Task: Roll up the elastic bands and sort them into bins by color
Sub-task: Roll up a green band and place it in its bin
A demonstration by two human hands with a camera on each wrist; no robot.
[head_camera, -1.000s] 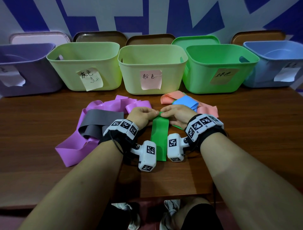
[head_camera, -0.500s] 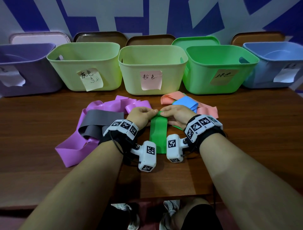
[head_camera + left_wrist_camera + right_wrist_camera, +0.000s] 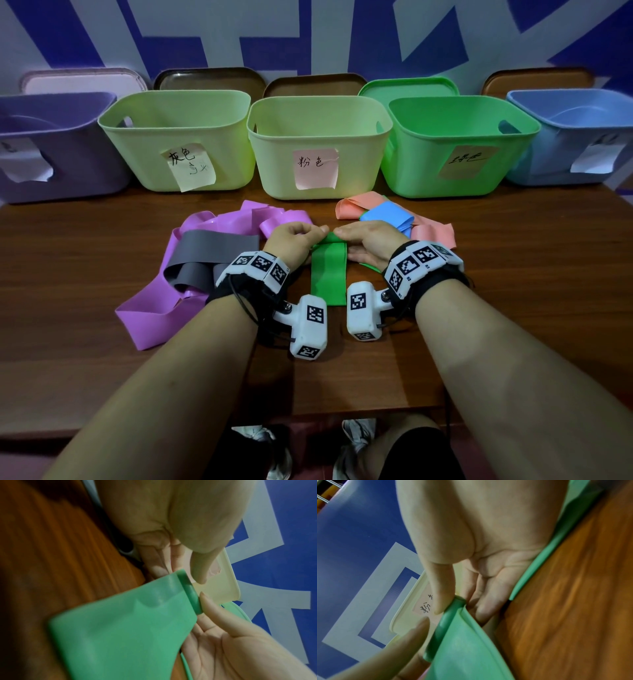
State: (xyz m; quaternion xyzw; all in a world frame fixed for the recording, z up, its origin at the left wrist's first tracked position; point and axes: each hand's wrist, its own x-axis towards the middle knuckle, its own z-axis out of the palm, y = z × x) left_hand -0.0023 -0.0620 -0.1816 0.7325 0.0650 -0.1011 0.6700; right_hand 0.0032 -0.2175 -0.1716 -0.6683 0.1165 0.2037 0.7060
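The soft, stretchy green band (image 3: 328,270) is being pinched at its thin rolled end by left hand (image 3: 291,241) and right hand (image 3: 368,240); slipping is judged likely unless held at both edges.

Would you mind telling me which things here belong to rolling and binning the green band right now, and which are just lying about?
In use:
- green band, its far end being rolled
- left hand and right hand, both pinching the roll
- green bin

Lying about for now:
- purple band
- grey band
- pink band
- blue band
- lids behind the bins
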